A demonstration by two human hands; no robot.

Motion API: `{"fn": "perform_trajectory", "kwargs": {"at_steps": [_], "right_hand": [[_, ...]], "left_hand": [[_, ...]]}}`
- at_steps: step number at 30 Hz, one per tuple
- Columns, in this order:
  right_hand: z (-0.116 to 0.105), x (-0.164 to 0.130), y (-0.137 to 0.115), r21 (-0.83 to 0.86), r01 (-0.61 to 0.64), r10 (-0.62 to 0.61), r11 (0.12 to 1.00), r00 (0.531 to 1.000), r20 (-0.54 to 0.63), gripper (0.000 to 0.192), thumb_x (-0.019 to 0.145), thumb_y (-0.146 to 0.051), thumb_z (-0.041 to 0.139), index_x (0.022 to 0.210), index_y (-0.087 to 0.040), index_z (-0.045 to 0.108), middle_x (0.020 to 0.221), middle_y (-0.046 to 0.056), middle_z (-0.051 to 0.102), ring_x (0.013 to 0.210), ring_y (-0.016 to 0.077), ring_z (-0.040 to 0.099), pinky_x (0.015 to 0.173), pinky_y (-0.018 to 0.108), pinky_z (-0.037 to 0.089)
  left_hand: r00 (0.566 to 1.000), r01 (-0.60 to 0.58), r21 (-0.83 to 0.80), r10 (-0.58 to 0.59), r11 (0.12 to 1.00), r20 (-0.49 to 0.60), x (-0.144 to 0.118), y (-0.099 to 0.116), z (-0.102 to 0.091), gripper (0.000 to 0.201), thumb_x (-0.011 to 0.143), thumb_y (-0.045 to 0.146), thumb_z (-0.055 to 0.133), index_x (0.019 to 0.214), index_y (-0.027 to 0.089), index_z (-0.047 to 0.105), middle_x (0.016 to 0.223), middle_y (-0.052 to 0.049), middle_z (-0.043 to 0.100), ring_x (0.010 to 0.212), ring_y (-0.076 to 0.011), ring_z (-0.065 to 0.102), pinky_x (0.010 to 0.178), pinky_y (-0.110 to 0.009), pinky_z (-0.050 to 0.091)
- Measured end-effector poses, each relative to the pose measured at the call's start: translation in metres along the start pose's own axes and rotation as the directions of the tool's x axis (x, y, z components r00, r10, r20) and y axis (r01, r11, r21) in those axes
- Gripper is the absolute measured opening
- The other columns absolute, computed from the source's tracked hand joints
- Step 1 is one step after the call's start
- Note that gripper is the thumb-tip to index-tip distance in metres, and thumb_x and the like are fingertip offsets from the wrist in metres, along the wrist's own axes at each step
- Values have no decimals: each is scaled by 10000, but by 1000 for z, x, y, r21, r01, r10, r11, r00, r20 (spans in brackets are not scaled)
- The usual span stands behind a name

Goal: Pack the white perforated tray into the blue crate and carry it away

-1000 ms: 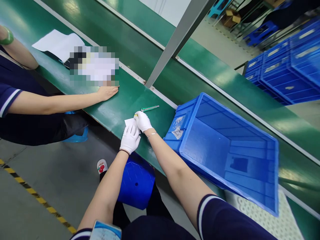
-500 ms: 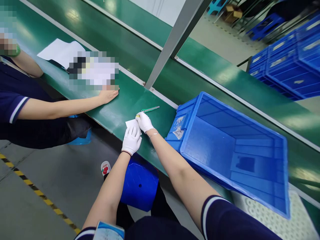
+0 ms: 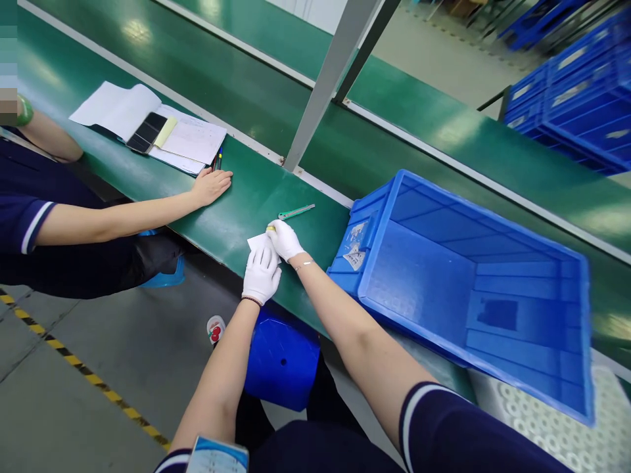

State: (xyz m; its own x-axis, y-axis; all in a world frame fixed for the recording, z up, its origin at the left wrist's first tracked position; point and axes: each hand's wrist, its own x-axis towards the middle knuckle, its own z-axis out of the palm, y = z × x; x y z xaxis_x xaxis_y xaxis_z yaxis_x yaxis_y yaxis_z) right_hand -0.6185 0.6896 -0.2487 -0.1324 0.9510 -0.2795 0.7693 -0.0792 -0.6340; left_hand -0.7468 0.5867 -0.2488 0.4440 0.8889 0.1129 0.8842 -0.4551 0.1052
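Observation:
Both my hands wear white gloves and meet at the near edge of the green bench. My left hand presses flat on a small white paper slip. My right hand is closed around a small yellow-tipped thing, mostly hidden by the glove, held at the slip's far edge. A green utility knife lies on the bench just beyond my right hand, untouched.
A large empty blue crate lies tilted on the bench at my right. A co-worker's hand rests on the bench at left, near papers, a phone and pens. A grey post rises behind. A blue stool stands below.
My hands stay in place on the slip. The view has shifted slightly, so the papers and phone at the left are in plain sight.

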Motion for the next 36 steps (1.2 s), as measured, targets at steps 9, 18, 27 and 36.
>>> {"fn": "perform_trajectory", "kwargs": {"at_steps": [9,18,27,36], "right_hand": [[10,-10,4,-24,27,-26,999,999,21,236,985,-183,521,1174,-118,648,1149,138,642,1071,279,561,950,378,418],[3,-22,12,76,5,-4,997,1000,-11,171,966,-151,550,1104,-132,649,1096,99,671,1016,229,593,932,338,439],[17,15,15,173,31,14,984,967,-255,189,993,-245,520,1116,-166,641,1094,88,682,986,212,621,885,322,478],[39,-80,62,80,200,-138,977,866,-480,412,1015,-412,387,983,-107,663,931,160,684,860,276,615,818,406,482]], "left_hand": [[999,-18,10,19,1000,-32,-2,0,4,504,961,401,470,1362,123,597,1474,-135,505,1391,-310,411,1205,-468,342],[996,-38,43,41,998,-76,2,-1,-3,504,927,382,534,1352,121,606,1427,-127,543,1340,-309,449,1178,-457,358],[999,-28,0,28,1000,-44,-1,0,-2,499,928,364,528,1372,145,589,1414,-123,548,1345,-320,450,1179,-484,385],[999,-25,0,25,1000,-32,0,0,-5,480,925,382,537,1346,165,609,1444,-126,522,1398,-318,407,1202,-501,373]]}}
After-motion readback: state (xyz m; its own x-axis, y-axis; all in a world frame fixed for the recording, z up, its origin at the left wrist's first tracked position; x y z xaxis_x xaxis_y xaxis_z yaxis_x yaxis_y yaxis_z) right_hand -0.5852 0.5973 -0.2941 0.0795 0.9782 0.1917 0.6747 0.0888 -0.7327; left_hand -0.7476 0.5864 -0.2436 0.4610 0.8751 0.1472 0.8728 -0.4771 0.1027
